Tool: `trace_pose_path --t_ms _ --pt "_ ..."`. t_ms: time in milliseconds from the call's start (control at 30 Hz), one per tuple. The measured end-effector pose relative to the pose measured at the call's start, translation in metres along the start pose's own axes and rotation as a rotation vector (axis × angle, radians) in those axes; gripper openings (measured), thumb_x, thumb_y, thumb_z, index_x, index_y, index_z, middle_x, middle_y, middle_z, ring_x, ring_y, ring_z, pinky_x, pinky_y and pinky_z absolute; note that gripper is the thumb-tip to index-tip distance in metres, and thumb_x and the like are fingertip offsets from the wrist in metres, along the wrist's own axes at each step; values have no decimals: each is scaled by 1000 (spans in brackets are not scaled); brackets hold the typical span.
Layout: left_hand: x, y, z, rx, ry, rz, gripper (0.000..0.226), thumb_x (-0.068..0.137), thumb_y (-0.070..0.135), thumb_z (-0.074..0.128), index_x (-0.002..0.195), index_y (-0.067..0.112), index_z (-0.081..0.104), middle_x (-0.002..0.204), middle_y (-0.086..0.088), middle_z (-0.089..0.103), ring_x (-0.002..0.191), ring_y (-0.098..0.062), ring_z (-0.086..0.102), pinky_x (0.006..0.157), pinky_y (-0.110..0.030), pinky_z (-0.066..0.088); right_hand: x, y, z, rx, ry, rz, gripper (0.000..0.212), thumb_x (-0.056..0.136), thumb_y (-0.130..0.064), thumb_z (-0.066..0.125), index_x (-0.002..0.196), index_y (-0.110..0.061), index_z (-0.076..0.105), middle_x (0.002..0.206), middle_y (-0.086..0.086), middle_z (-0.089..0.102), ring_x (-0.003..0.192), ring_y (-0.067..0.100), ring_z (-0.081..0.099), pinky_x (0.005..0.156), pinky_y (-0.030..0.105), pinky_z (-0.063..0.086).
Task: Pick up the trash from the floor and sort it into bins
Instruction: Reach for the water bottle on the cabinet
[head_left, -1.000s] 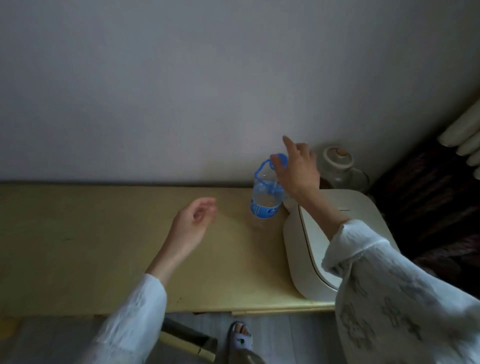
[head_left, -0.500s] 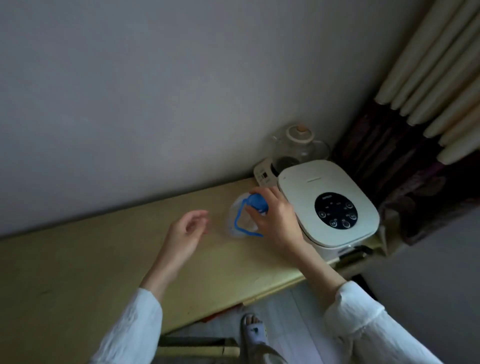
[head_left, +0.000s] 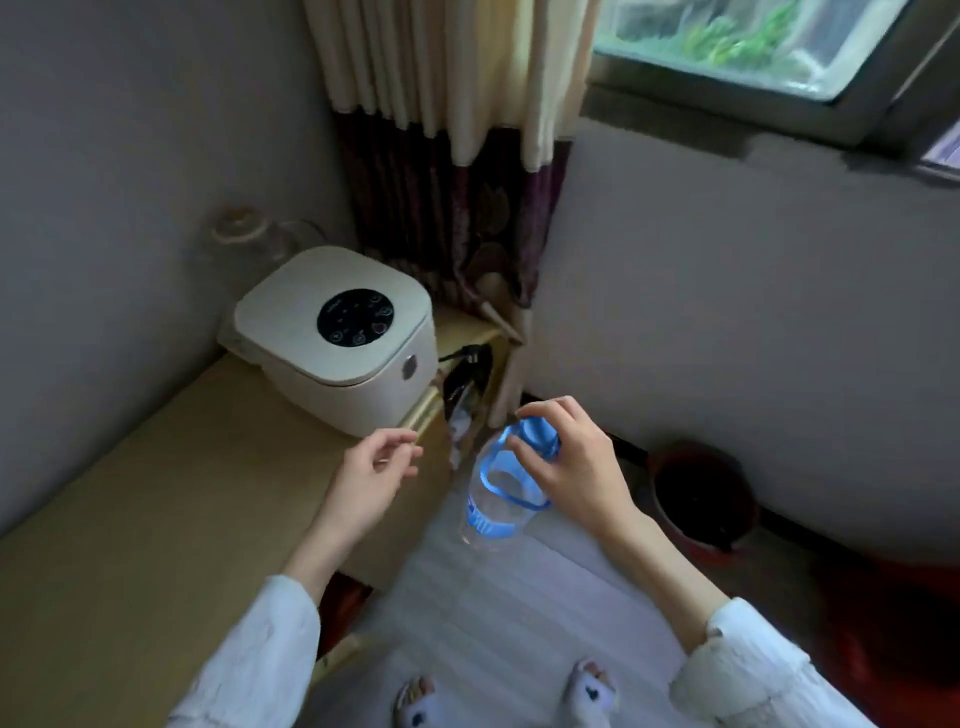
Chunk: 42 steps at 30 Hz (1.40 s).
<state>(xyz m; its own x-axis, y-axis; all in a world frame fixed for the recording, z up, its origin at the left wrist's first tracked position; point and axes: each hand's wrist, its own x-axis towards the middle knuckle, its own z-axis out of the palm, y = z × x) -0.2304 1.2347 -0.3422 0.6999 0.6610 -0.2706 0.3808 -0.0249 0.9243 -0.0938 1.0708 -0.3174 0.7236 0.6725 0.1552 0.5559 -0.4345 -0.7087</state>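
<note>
My right hand (head_left: 569, 470) grips the blue cap end of a clear plastic bottle (head_left: 496, 499) with a blue carry strap and blue label. The bottle hangs in the air above the pale floor, just off the right end of the yellow table (head_left: 156, 493). My left hand (head_left: 371, 475) hovers beside it over the table's corner, fingers loosely curled, holding nothing. A dark red round bin (head_left: 701, 493) stands on the floor against the wall to the right of the bottle.
A white rice cooker (head_left: 337, 338) sits at the table's far end, with a glass kettle (head_left: 244, 234) behind it by the wall. A curtain (head_left: 447, 156) hangs in the corner. A window (head_left: 753, 47) is at the upper right. My slippered feet (head_left: 504, 699) show at the bottom.
My right hand has lifted the bottle off the table and carried it right, out over the floor. The view has swung right to the corner, window and red bin.
</note>
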Motion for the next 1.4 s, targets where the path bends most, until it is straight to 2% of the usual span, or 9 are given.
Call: trace_pose_path --t_ms 233,367,567,700,933,1033,1233,1300,1400 --pt "7 28 197 164 -295 2 16 94 4 46 101 11 59 93 -6 65 61 8 62 58 -5 44 -59 159 -122 -102 79 368 27 81 -29 68 100 -14 56 105 -4 50 87 19 57 76 31 45" --pt "2 35 298 247 -408 -21 16 94 10 49 100 20 60 96 -2 67 78 -6 65 67 -13 46 -87 243 -180 -125 97 581 27 81 -32 66 97 -16 51 105 -4 46 85 20 55 71 29 37" --pt "8 8 393 354 -557 -95 26 93 9 50 87 33 59 89 6 66 78 -10 63 72 -22 46 -113 339 -213 -51 139 842 24 84 -29 64 90 -17 45 102 -1 42 81 25 53 69 29 33" --pt "34 -27 438 412 -589 -163 26 92 6 51 84 31 57 83 2 64 64 -1 60 67 -20 46 -117 402 -205 -18 159 972 23 84 -25 63 92 -15 43 103 3 39 83 30 53 70 30 34" --pt "113 -95 521 495 -631 -235 22 91 10 53 84 30 59 85 0 64 78 -16 58 74 -25 43 -90 512 -159 26 234 1111 27 84 -23 66 92 -15 41 102 2 36 78 27 47 71 29 32" --pt "145 -134 554 587 -652 -230 14 91 12 54 98 19 63 89 0 64 87 -18 59 76 -22 41 -78 559 -126 57 249 1149 28 83 -22 66 91 -16 41 102 2 36 78 24 44 72 29 32" --pt "189 -206 608 772 -778 -204 33 93 12 49 126 11 53 122 -8 61 106 -25 59 89 -24 41 -79 637 -50 225 321 1245 26 78 -13 71 80 -14 45 91 2 41 82 19 41 71 19 27" --pt "193 -225 622 765 -796 -220 36 95 13 47 131 12 48 124 -11 57 102 -23 58 85 -22 41 -86 655 -24 317 296 1313 31 75 -14 73 71 -18 43 82 1 45 83 21 45 76 25 34" --pt "189 -249 641 605 -796 -311 37 97 11 43 133 9 45 108 -8 58 79 -2 56 64 -8 41 -95 674 7 459 271 1422 34 72 -17 76 67 -22 43 81 5 54 82 26 54 81 39 47"
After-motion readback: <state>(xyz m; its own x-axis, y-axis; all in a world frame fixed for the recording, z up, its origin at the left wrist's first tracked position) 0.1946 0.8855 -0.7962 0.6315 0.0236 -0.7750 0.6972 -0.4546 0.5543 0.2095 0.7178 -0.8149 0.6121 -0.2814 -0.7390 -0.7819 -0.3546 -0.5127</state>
